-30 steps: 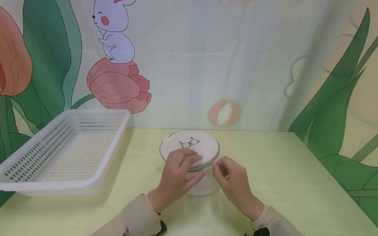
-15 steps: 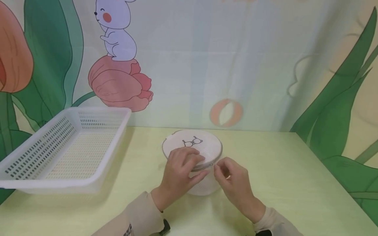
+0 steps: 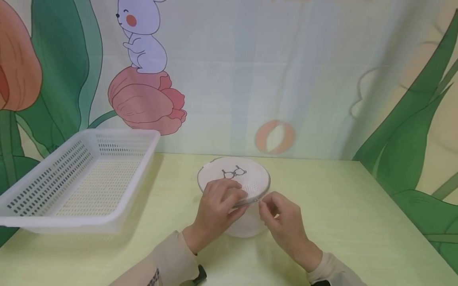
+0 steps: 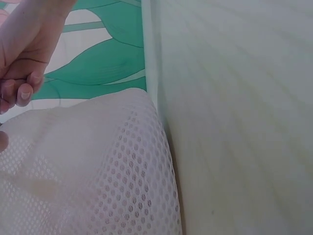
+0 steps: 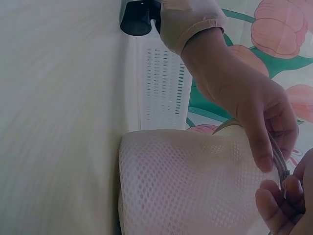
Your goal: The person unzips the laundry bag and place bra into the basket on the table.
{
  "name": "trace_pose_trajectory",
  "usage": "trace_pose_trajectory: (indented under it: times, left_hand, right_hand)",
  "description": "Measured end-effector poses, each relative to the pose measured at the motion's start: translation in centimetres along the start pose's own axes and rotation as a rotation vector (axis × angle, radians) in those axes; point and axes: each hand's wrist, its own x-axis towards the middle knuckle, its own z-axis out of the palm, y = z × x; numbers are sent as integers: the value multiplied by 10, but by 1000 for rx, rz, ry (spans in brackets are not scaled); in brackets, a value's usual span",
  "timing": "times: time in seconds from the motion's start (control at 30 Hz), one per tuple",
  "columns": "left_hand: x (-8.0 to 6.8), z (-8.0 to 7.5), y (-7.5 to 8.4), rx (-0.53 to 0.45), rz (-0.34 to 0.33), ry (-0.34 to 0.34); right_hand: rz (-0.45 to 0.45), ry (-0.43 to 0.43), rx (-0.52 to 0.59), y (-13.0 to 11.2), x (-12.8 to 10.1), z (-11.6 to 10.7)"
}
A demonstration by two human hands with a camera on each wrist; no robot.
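Note:
A white cylindrical mesh laundry bag (image 3: 244,228) stands upright on the table. Its round lid (image 3: 255,174) carries a small dark bra drawing, and a grey zipper (image 5: 277,154) runs round the rim. My left hand (image 3: 214,208) grips the near rim, fingers over the lid and thumb below it. Just to its right, my right hand (image 3: 284,218) pinches the small zipper pull at the near right of the rim. In the right wrist view the fingertips of both hands meet close together at the zipper slider (image 5: 285,175). The mesh wall (image 4: 137,181) fills the lower left wrist view.
A white plastic basket (image 3: 118,216) with slotted sides stands on the left of the pale green table (image 3: 332,206). Behind the table hangs a printed backdrop (image 3: 214,79) with a rabbit, tulips and leaves.
My left thumb has moved in toward the rim and up against its underside. My right hand keeps its pinch, nearly still. The head view has shifted slightly.

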Motion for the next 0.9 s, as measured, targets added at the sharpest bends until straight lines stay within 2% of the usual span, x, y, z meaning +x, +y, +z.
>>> trace_pose_trajectory:
  times: [0.3,0.5,0.9]
  left_hand:
    - [-2,-2,-5,-3,35,-11]
    - [-3,-1,-7,5,62,16]
    - [-5,-3,-12,-37,54,10]
  right_hand:
    - [-32,13,-21,0,1,1]
    - [-60,31,-26,0,1,1]
    - [-95,54,-35,5,1,-1]
